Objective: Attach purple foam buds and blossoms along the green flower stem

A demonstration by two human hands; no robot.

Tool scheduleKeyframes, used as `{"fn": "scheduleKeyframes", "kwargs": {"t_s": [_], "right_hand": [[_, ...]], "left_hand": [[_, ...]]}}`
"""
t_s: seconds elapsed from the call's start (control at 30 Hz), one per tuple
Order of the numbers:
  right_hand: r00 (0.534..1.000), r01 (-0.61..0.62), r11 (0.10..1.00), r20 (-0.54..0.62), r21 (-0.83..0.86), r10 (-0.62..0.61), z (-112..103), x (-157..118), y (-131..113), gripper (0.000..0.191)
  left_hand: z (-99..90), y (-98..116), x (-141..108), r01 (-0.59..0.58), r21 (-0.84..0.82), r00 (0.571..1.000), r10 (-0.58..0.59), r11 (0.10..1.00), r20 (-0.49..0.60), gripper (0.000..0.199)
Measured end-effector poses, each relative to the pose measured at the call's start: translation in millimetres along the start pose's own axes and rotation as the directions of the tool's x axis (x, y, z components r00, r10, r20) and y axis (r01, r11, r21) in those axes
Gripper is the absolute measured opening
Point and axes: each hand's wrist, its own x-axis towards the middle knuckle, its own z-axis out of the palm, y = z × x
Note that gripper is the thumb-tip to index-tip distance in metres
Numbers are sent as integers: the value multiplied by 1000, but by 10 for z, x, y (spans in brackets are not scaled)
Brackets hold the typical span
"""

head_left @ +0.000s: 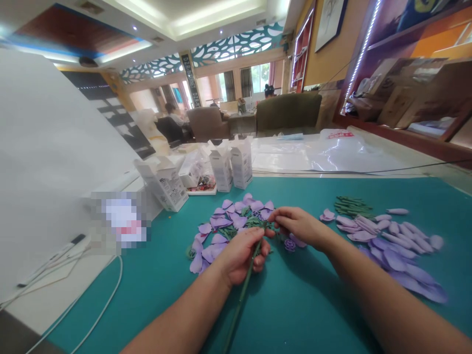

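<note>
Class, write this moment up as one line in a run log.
left hand: holds green stem | right hand: fingers at stem's upper end | nearby: purple petals on green mat | beyond: white boxes

Bare forearms [184,305], bare left hand [241,253], bare right hand [298,225]

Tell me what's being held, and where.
The left hand holds a green stem near its upper end; whether the right hand grips anything is unclear.
</note>
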Motion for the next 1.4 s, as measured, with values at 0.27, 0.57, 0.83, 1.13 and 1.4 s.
{"fn": "scheduleKeyframes", "kwargs": {"t_s": [0.27, 0.57, 0.83, 1.13, 1.4], "right_hand": [[992, 36, 758, -69, -651, -106, 54, 61, 140, 23], [992, -41, 597, -103, -801, -70, 209, 19, 131, 24], [992, -53, 594, -111, -802, -61, 257, 25, 124, 20], [973, -117, 762, -226, -637, -39, 135, 59, 103, 9], [972, 67, 918, -232, 391, 28, 32, 4, -81, 28]], "left_hand": [[-76, 85, -3, -73, -7, 996, 72, 997, -49, 23], [-58, 100, -21, -102, -8, 993, 101, 995, -63, 20], [-2, 34, -26, -61, -10, 998, 61, 998, -17, 23], [26, 28, -36, 12, 30, 999, -11, 999, -38, 28], [27, 15, -40, -52, 5, 999, 51, 999, 11, 27]]}}
